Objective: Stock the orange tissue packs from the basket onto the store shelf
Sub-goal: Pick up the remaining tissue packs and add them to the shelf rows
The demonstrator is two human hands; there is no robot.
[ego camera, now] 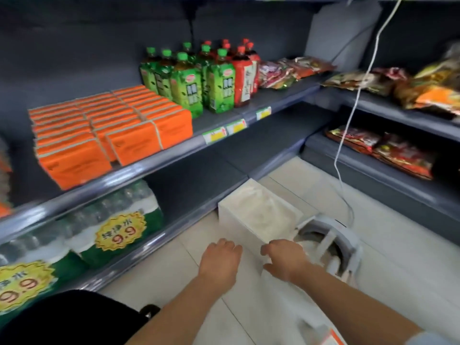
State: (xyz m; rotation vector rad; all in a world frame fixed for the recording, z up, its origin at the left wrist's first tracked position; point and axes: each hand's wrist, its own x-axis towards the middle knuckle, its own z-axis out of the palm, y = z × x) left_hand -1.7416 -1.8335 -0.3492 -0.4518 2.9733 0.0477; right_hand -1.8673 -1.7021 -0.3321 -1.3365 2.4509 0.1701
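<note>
Orange tissue packs sit up-left on the shelf; right hand fingers grip the basket corner, left hand loosely curled, empty.

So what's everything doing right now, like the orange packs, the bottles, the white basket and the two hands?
Orange tissue packs: lined up in rows on the shelf.
Green bottles: upright, capped.
Red bottles: upright, capped.
White basket: on the floor, no orange packs showing inside.
Right hand: grips the basket's near corner.
Left hand: fingers curled by the basket; grip unclear.
</note>
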